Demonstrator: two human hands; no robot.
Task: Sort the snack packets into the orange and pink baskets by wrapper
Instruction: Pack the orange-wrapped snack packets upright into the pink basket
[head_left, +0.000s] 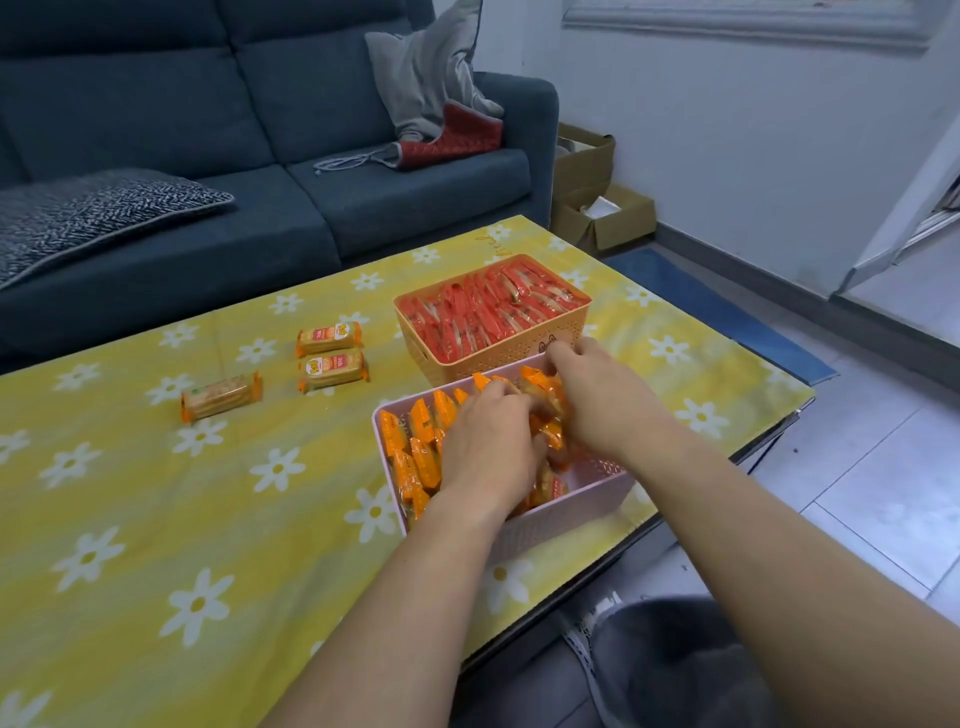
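Pink basket (582, 499): beneath our hands, holding orange-wrapped packets (421, 431). Left hand (488, 441): fingers curled round some, seemingly gripping. Right hand (597, 400): fingertips buried among them; grip we cannot tell. Orange basket (498, 358): just beyond right hand, full of red-wrapped packets (493, 306). Three loose packets (332, 370): well left of left hand.

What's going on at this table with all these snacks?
A person is sorting snack packets by wrapper. The left hand and right hand are both down in the pink basket among the orange-wrapped packets, fingers curled; whether they actually grip one is unclear. The orange basket behind it is packed with red-wrapped packets. Three loose packets lie unsorted on the yellow flowered tablecloth.
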